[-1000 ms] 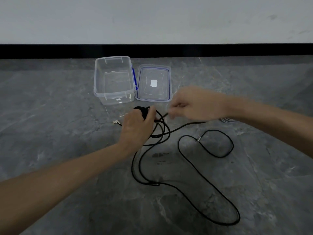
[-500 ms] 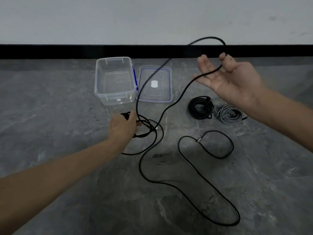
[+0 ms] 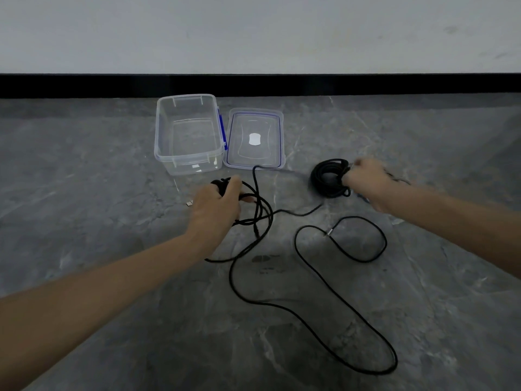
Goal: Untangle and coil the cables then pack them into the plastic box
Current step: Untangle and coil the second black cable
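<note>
The plastic box point(image 3: 186, 158) stands open and empty at the far side, its lid point(image 3: 255, 119) just beside it, ready, we judge, for coils. The long black cable point(image 3: 231, 277) sprawls towards us, and our left hand point(image 3: 217, 206) curls round its first wound turns to stop them springing apart. Our right hand point(image 3: 366, 182), fingers curled, meets the coiled black bundle point(image 3: 317, 179); we cannot tell whether it grips

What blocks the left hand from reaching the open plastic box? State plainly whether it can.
Probably yes. The left hand lies just short of the plastic box, nothing visible between them, and the lid is off beside it. It grips the black cable, which would come along.
</note>
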